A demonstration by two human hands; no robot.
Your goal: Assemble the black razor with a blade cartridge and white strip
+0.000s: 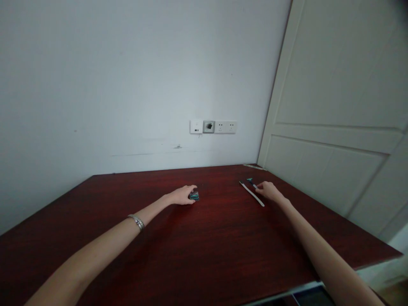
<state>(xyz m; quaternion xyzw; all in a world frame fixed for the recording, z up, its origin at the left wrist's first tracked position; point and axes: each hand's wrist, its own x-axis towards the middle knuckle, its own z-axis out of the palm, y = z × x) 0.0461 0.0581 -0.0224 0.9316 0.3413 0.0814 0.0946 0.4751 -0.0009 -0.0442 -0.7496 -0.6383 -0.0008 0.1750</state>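
Note:
My left hand (183,195), with a silver bracelet on its wrist, rests at the middle of the table. Its thumb and fingers curve around a small dark-and-teal rectangular case (194,196), which lies at the tabletop; its exact kind is too small to make out. Farther right, my right hand (267,190) pinches the lower end of a razor (251,183) with a teal head and a grey-and-dark handle. Just left of the razor lies a long, slightly curved whitish strip (253,194) with a dark far end.
The dark red wooden table (204,246) meets a white wall (143,85) fitted with sockets (219,127). A pale panelled door (331,106) stands along the right side. A thin light strip (254,167) lies at the back right corner. A dark glossy panel (314,296) shows at the near edge.

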